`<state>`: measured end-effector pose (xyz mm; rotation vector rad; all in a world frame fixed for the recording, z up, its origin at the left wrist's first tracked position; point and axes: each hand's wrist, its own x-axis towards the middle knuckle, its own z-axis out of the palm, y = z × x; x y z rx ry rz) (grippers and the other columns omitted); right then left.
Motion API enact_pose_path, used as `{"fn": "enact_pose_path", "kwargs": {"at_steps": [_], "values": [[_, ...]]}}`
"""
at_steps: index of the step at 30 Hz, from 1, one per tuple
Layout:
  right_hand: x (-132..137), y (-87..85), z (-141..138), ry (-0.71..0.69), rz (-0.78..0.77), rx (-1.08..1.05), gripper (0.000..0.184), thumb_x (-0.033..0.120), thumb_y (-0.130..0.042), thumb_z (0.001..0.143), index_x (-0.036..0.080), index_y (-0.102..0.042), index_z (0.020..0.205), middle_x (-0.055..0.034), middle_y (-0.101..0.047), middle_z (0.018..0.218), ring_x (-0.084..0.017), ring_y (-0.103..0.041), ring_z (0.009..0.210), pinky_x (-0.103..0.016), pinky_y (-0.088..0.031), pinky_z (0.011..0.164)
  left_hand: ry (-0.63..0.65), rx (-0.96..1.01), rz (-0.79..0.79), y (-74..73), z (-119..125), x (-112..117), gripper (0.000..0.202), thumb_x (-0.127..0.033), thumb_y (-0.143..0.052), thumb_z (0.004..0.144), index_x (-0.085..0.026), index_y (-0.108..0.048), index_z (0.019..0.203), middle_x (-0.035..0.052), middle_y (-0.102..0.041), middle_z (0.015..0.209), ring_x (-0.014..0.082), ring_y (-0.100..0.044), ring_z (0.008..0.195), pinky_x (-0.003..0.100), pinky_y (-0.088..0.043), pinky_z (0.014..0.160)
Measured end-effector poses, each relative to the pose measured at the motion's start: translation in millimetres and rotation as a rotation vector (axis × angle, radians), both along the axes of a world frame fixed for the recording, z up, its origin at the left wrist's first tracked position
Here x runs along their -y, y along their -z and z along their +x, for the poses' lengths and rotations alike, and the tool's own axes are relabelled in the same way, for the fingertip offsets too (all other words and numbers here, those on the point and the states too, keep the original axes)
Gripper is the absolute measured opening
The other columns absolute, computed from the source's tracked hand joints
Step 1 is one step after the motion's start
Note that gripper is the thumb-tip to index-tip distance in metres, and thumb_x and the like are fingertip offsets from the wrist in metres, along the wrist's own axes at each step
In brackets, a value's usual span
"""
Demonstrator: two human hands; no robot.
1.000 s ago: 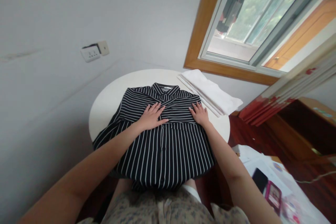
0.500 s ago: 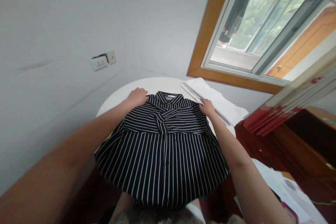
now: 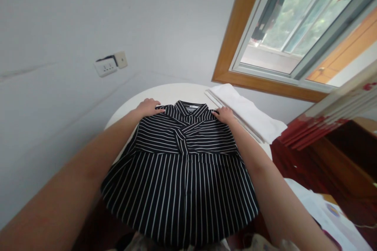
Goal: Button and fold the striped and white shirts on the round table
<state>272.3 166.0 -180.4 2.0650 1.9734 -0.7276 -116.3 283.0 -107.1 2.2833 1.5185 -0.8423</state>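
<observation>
Draping the round white table (image 3: 176,92), the striped shirt (image 3: 182,164) bears left hand (image 3: 149,107) and right hand (image 3: 225,114), grips spread flat.

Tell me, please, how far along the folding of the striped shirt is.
Done: the striped shirt lies on the table, sleeves crossed over the chest. In hand: the left hand and right hand rest on its shoulders by the collar. To do: the lower half hangs over the table's edge, unfolded.
</observation>
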Motion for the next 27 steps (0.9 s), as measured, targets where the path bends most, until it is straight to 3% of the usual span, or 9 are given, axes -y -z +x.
{"fn": "enact_pose_path", "kwargs": {"at_steps": [4, 8, 15, 22, 27], "values": [[10.0, 4.9, -13.5, 0.039, 0.065, 0.016, 0.068, 0.067, -0.022, 0.091, 0.014, -0.056, 0.117, -0.0162, -0.064, 0.110, -0.030, -0.057, 0.107, -0.042, -0.041, 0.091, 0.020, -0.016, 0.017, 0.4, 8.1, 5.7, 0.070, -0.069, -0.040, 0.080, -0.015, -0.056, 0.121, 0.0177, -0.058, 0.121, 0.0307, -0.052, 0.109, 0.035, -0.042, 0.087], [18.0, 7.9, -16.5, 0.057, 0.015, -0.015, 0.058, 0.060, -0.019, 0.095, 0.018, -0.052, 0.118, -0.0138, -0.067, 0.103, -0.027, -0.063, 0.096, -0.037, -0.045, 0.081, 0.061, 0.006, -0.028, -2.1, 8.6, 7.8, 0.064, -0.066, -0.036, 0.084, -0.016, -0.058, 0.116, 0.0157, -0.062, 0.116, 0.0284, -0.058, 0.100, 0.033, -0.044, 0.078], [5.3, -0.8, -17.8, -0.042, -0.002, -0.007, 0.041, 0.046, -0.027, 0.098, 0.021, -0.050, 0.120, -0.0133, -0.067, 0.108, -0.026, -0.063, 0.100, -0.035, -0.045, 0.082, 0.036, 0.009, -0.081, -5.9, 20.6, -2.4, 0.047, -0.055, -0.044, 0.083, -0.023, -0.064, 0.110, 0.0087, -0.067, 0.112, 0.0237, -0.060, 0.098, 0.027, -0.042, 0.075], [-48.0, -16.4, -9.8, 0.000, 0.115, 0.052, 0.034, 0.033, -0.027, 0.100, 0.016, -0.046, 0.123, -0.0159, -0.065, 0.109, -0.025, -0.063, 0.098, -0.033, -0.044, 0.083, -0.014, -0.029, 0.210, -10.5, 67.9, -31.3, 0.037, -0.039, -0.045, 0.086, -0.017, -0.066, 0.106, 0.0150, -0.067, 0.108, 0.0305, -0.060, 0.102, 0.037, -0.042, 0.085], [-84.3, -40.6, 7.1, 0.121, 0.369, 0.069, 0.041, 0.028, -0.013, 0.103, 0.008, -0.043, 0.121, -0.0160, -0.060, 0.107, -0.019, -0.058, 0.096, -0.028, -0.038, 0.081, -0.077, 0.176, 0.522, -35.3, 93.1, -54.0, 0.043, -0.033, -0.032, 0.091, -0.009, -0.059, 0.116, 0.0192, -0.066, 0.102, 0.0311, -0.060, 0.099, 0.043, -0.040, 0.087]]}}
